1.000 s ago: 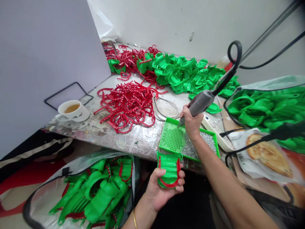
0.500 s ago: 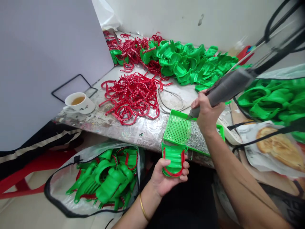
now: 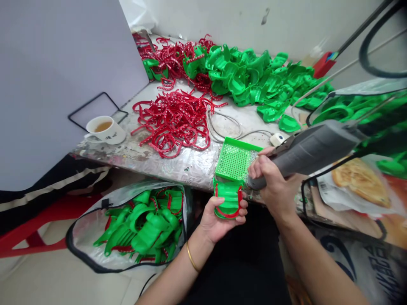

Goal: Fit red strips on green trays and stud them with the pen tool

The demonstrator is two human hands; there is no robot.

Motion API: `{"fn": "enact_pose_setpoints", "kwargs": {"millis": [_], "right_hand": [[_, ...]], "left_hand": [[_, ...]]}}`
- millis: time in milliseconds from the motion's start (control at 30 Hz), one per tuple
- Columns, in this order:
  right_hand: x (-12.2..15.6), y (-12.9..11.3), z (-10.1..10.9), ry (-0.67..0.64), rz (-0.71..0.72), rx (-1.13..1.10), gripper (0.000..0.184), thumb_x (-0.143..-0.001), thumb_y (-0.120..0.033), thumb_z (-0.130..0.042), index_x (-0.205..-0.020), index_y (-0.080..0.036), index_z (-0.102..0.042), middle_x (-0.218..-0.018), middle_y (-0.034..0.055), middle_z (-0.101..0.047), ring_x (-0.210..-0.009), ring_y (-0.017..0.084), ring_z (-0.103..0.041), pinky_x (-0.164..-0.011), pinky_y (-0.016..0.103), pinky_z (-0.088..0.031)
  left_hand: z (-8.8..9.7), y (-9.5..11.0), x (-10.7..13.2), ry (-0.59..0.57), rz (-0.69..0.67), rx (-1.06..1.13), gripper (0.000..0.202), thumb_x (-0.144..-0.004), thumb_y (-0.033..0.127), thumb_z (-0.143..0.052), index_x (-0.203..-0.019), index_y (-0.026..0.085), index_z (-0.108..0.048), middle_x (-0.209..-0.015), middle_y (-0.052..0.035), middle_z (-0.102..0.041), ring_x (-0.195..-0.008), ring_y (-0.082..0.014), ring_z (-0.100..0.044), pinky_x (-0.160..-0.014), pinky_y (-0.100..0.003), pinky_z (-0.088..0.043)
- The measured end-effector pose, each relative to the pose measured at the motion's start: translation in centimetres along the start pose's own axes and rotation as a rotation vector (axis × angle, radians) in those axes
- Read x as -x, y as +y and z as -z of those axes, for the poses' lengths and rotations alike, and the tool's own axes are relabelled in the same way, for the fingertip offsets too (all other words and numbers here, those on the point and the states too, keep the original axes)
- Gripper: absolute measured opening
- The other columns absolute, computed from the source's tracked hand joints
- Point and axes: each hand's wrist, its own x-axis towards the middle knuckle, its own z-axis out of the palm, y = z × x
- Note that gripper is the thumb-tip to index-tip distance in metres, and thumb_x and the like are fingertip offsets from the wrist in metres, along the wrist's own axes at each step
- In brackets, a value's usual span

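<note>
My left hand [image 3: 211, 222] is wrapped round a curved green plastic piece [image 3: 229, 197] with a red U-shaped trim strip along its edge. Its inner side faces up at the front of the table. My right hand [image 3: 275, 184] grips a grey electric screwdriver [image 3: 318, 146], whose tip end points left and down, close to the green piece's right side. I cannot make out whether the tip touches it. Just behind lies a green perforated tray [image 3: 230, 161]; the right hand covers much of the tray and the small metal screws in it.
Red trim strips [image 3: 178, 123] and green pieces [image 3: 251, 74] lie heaped across the table. A tea cup [image 3: 106, 130] stands at the left. Below the front edge, a clear bag [image 3: 84, 241] holds trimmed pieces. Bread in a wrapper [image 3: 362, 182] and a cable [image 3: 254, 133] are at the right.
My right hand has brought the screwdriver from above the tray down towards the green piece, tilting it flatter. My left hand keeps hold of the piece. The view has shifted slightly.
</note>
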Motion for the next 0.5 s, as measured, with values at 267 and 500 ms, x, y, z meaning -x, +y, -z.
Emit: {"fn": "enact_pose_setpoints", "kwargs": {"millis": [267, 500], "right_hand": [[0.5, 0.9, 0.3, -0.008, -0.001, -0.028, 0.01, -0.081, -0.022, -0.062, -0.086, -0.018, -0.055, -0.056, -0.0056, -0.047, -0.046, 0.008, -0.046, -0.047, 0.024, -0.04], [1.2, 1.3, 0.8, 0.01, 0.018, -0.067, 0.008, -0.081, -0.017, -0.061, -0.084, -0.018, -0.053, -0.055, -0.0054, -0.047, -0.046, 0.009, -0.047, -0.048, 0.025, -0.039]], "left_hand": [[-0.1, 0.0, 0.1, 0.028, 0.002, -0.008, 0.053, -0.072, 0.029, -0.052, -0.118, 0.001, -0.051, -0.095, -0.0136, -0.053, -0.079, -0.0164, -0.048, -0.067, -0.024, -0.035], [0.1, -0.1, -0.1, 0.028, 0.008, -0.005, 0.053, -0.072, 0.028, -0.053, -0.118, 0.001, -0.051, -0.095, -0.0134, -0.052, -0.08, -0.017, -0.048, -0.067, -0.024, -0.035]]}}
